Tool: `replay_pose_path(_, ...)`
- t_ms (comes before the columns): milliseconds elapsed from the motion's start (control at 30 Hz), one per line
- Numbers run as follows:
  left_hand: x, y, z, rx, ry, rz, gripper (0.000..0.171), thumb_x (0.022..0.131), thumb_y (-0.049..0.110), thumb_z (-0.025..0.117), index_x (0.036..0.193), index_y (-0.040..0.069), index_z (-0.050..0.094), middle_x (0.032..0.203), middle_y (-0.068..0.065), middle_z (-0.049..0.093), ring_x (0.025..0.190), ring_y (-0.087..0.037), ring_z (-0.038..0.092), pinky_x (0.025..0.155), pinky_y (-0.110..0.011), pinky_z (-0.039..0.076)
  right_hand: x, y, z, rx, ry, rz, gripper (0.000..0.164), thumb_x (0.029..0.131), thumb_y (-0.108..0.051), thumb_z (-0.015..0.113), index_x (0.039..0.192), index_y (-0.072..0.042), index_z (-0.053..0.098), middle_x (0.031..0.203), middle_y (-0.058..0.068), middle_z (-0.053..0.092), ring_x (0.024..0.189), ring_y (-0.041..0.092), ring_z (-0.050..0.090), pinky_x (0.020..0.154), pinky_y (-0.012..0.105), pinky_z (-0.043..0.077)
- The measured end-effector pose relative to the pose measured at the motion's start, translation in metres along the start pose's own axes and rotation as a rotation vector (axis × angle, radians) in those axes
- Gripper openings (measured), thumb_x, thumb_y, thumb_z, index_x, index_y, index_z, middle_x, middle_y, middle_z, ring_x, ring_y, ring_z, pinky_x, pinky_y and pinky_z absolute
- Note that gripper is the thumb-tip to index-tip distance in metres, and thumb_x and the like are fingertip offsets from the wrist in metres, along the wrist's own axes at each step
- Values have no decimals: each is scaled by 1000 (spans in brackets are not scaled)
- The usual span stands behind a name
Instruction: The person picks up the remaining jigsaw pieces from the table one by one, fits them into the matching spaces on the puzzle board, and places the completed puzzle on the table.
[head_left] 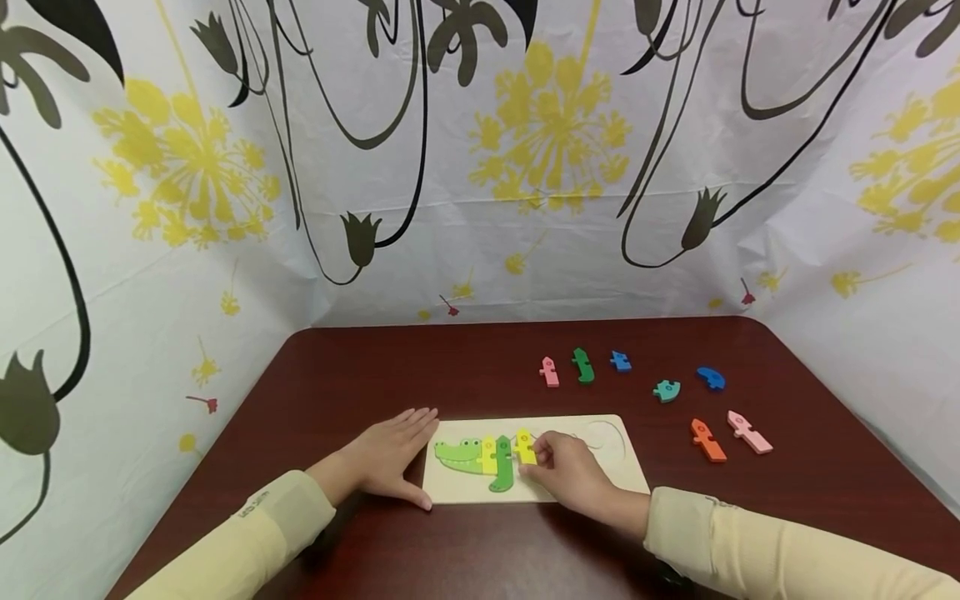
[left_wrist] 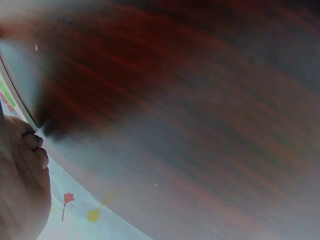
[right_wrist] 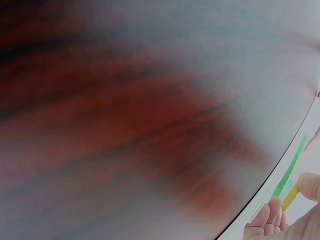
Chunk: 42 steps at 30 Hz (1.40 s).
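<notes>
A pale wooden puzzle board (head_left: 461, 492) lies on the table. At its left end are a light-green crocodile head (head_left: 456, 456), a yellow puzzle piece (head_left: 489, 457) and a green leg piece (head_left: 502, 468), side by side. My right hand (head_left: 573, 473) pinches a second yellow puzzle piece (head_left: 524, 447) between thumb and fingers, close over the board just right of the green one. In the right wrist view, that yellow piece (right_wrist: 290, 198) shows between thumb and fingertips. With fingers straight, my left hand (head_left: 386, 458) rests at the board's left edge, thumb by the near corner.
Beyond the board lie a pink piece (head_left: 550, 372), a green piece (head_left: 582, 367) and a small blue piece (head_left: 620, 362). Farther right are a teal piece (head_left: 666, 391), a curved blue piece (head_left: 711, 378), an orange piece (head_left: 707, 442) and a long pink piece (head_left: 749, 433). Patterned sheeting (head_left: 465, 208) surrounds the table.
</notes>
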<state>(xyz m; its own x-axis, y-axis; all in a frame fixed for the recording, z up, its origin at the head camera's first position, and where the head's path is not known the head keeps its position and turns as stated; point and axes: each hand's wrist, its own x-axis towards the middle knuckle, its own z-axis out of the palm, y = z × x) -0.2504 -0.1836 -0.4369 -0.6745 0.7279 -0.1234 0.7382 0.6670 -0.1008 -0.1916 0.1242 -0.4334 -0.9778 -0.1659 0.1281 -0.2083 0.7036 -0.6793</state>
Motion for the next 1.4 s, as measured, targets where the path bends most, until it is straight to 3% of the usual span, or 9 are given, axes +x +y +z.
replay_pose_path(267,-2,0,-2,-14,20,10,125,70,93,36,153,0,24,159,-15,19,146,-26,16,116,-39,18,2,-2,4,-8,-12,-1,25,78,-17,83,84,-6,62,69,-3,52,65,11,46,58,26,40)
replay_pose_path(1400,-2,2,-3,-27,0,-5,124,70,92,38,154,1,22,160,-13,17,147,-24,13,117,-36,14,4,-1,8,-44,-45,-29,29,75,-21,85,81,-8,61,70,-3,51,64,12,46,59,27,40)
